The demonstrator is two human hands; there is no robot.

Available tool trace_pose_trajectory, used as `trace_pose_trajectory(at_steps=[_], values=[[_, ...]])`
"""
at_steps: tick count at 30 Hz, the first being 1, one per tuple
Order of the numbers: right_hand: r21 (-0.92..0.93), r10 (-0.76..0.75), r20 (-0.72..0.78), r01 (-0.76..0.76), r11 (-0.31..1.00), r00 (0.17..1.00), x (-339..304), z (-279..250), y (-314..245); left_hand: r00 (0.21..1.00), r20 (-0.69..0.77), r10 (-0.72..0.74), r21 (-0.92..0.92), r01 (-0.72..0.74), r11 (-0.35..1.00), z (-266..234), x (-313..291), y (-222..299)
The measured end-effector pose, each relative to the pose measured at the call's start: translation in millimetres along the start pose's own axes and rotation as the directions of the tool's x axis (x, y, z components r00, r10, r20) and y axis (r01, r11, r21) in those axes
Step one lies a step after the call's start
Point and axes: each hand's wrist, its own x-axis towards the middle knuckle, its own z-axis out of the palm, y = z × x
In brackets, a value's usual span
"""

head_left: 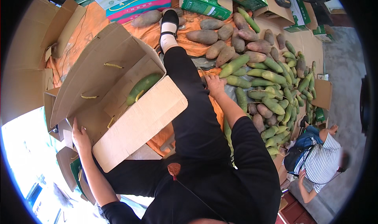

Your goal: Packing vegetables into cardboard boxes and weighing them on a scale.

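Note:
An open cardboard box (141,123) leans across my left leg, its flaps raised and yellow rope handles showing. Inside it lies one long green radish (145,88). My left hand (80,139) holds the box's near left edge, thumb and fingers on either side of the wall. To the right of my leg, my right hand (215,85) reaches to the edge of the pile of green radishes (273,77). Its fingers are apart, next to the end of a large green radish (235,65), and nothing shows in its grasp.
Brownish, soil-dusted radishes (202,36) lie beyond the green ones on an orange cloth (88,31). Printed cartons (206,7) stand along the far side. More open cardboard (23,54) is at the left. Another person in a striped shirt (321,161) is at the right.

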Motion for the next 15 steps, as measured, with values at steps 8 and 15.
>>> trace_pose_trajectory(at_steps=[8,15], values=[[-0.184,0.061,0.066,-0.049,0.982,0.996,9.1,2.3,-11.7,0.992,0.054,-0.111,0.055,0.108,0.993,-9.5,-6.0,12.9],[0.159,0.198,0.015,-0.198,0.967,0.980,-13.5,8.4,-7.6,1.000,-0.023,0.016,-0.006,-0.016,1.000,-1.3,-7.0,-2.0]])
